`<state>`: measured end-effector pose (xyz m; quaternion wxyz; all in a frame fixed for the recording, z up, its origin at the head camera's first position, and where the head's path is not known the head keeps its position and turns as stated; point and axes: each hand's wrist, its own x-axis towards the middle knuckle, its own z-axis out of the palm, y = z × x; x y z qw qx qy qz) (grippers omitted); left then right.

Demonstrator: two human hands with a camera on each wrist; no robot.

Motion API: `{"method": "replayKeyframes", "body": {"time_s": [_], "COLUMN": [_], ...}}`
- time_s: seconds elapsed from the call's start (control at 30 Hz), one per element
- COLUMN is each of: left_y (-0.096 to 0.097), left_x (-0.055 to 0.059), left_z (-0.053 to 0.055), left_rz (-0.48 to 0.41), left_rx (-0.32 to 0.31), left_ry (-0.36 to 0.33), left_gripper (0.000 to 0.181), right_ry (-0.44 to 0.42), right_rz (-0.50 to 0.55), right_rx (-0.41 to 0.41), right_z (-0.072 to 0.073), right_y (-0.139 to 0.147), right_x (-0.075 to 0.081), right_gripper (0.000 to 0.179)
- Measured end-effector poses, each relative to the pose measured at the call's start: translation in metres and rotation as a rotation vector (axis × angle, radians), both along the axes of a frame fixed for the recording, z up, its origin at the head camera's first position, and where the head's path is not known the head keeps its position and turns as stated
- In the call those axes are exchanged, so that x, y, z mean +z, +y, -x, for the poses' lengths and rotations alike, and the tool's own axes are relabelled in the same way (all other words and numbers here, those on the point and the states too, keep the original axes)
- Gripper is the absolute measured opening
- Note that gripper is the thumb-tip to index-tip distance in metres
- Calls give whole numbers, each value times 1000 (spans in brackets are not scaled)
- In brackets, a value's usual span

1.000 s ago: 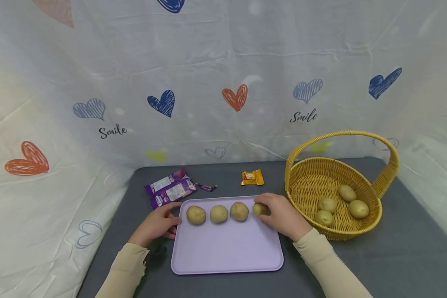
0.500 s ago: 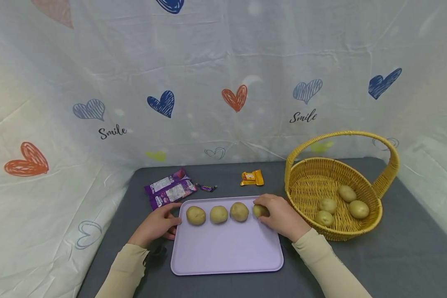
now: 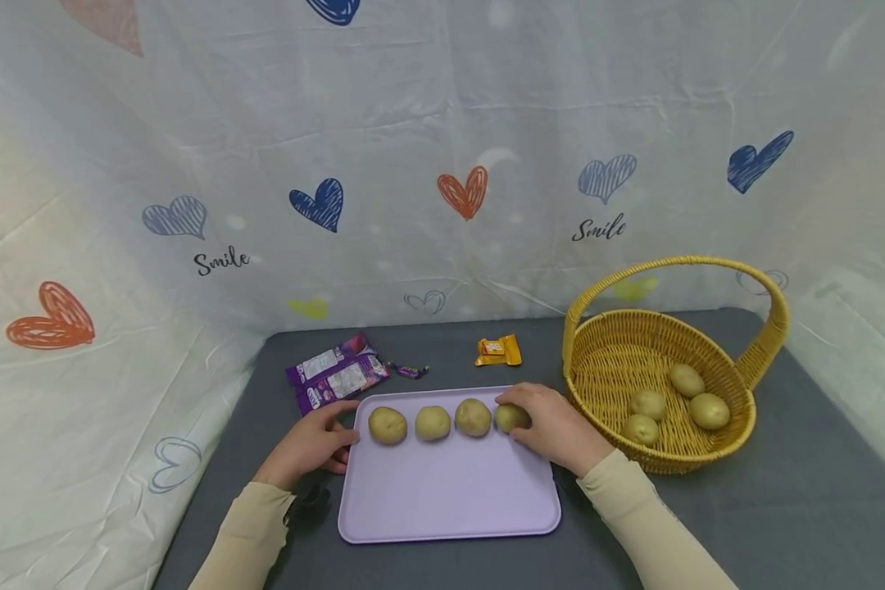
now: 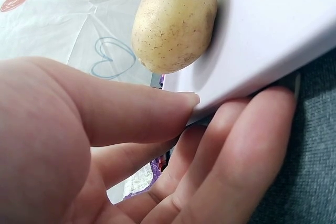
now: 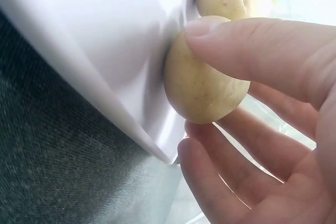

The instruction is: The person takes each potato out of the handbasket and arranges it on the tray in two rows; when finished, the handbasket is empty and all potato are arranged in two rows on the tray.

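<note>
A lilac tray [image 3: 450, 492] lies on the dark tabletop, with a row of potatoes along its far side. My left hand [image 3: 310, 442] pinches the tray's left rim; in the left wrist view the thumb is at the rim's edge and the fingers are curled against its outer side. Close by sits the leftmost potato [image 4: 176, 22]. At the far right corner my right hand [image 3: 556, 430] grips the end potato [image 5: 205, 95], thumb across one side and fingers behind it. The neighbouring potato [image 3: 473, 418] is just to its left, with a narrow gap in the head view.
A yellow wicker basket [image 3: 612, 360] with a tall handle stands right of the tray, several potatoes inside. Beyond the tray lie a purple packet [image 3: 339, 373], a small purple wrapped sweet [image 3: 409, 371] and an orange packet [image 3: 497, 351]. A heart-printed sheet hangs behind.
My right hand has slid its potato slightly left, closer to the neighbouring one. The left hand stays at the tray's rim.
</note>
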<state>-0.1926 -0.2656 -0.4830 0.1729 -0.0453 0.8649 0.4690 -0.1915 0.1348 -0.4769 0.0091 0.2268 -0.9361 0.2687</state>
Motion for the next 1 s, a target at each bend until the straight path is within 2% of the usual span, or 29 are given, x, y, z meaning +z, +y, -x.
{"method": "replayKeyframes", "body": {"time_s": [0.37, 1.0], "left_y": [-2, -2], "left_x": [-3, -2], "left_z": [2, 2], "left_rz": [12, 11], "left_rx": [-22, -25], "left_ry": [5, 6], "left_gripper": [61, 61], "right_ry": [43, 28], "right_rz": [-12, 3], "right_rx": [3, -3], "right_z": [1, 1], "right_y": [0, 1], "right_x": [-1, 1], "right_gripper": [46, 47]}}
